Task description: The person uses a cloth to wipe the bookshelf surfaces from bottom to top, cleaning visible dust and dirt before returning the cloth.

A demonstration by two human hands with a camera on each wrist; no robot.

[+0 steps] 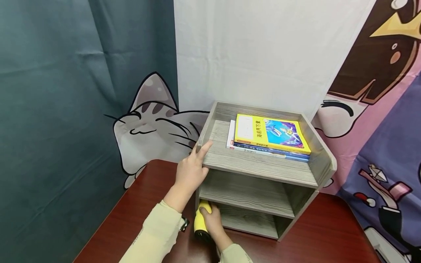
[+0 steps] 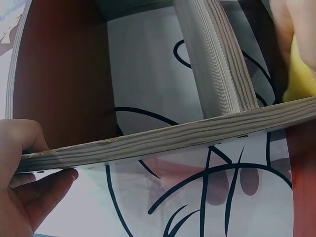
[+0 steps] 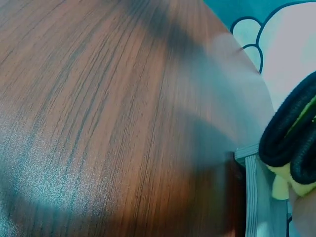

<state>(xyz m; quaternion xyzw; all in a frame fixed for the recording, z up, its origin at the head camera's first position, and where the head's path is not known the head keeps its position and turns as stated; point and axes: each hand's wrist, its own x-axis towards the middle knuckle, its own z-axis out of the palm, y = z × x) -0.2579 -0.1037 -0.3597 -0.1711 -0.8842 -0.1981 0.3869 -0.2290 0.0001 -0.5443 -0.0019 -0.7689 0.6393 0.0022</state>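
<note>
My left hand (image 1: 192,170) grips the front edge of the left side panel of a small grey wood-grain shelf (image 1: 260,175). In the left wrist view, thumb and fingers stand on either side of that panel's edge (image 2: 168,133). My right hand (image 1: 212,219) holds a yellow, roll-shaped thing with a black end (image 1: 200,218) at the front left of the lowest compartment, beside the side panel. Up close in the right wrist view, the black part (image 3: 291,133) looks thick and folded, with yellow beneath it; I cannot tell what it is.
A stack of books (image 1: 271,137), yellow cover uppermost, lies on the shelf's top board. The shelf stands on a dark red wooden table (image 1: 131,219) with rounded corners. Behind it hang a white curtain (image 1: 263,54) and printed cartoon cloths; a teal curtain (image 1: 65,109) hangs at left.
</note>
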